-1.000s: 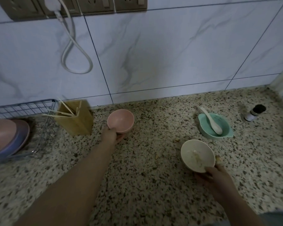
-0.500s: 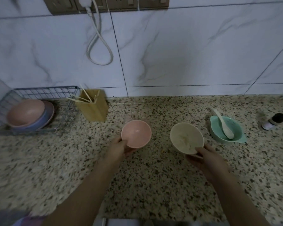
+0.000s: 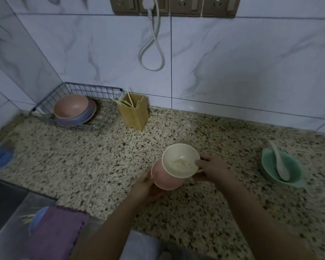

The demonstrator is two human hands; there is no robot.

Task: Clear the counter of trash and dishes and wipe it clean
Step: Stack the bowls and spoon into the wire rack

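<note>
Since half a second earlier, both hands brought their bowls together above the speckled granite worktop (image 3: 83,156): right hand (image 3: 212,168) gripped the food-smeared cream bowl (image 3: 180,160), nested over the smooth pink bowl (image 3: 165,178) in the left hand (image 3: 145,186).

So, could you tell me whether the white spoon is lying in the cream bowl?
No, the spoon rests in the green bowl at the right.
</note>
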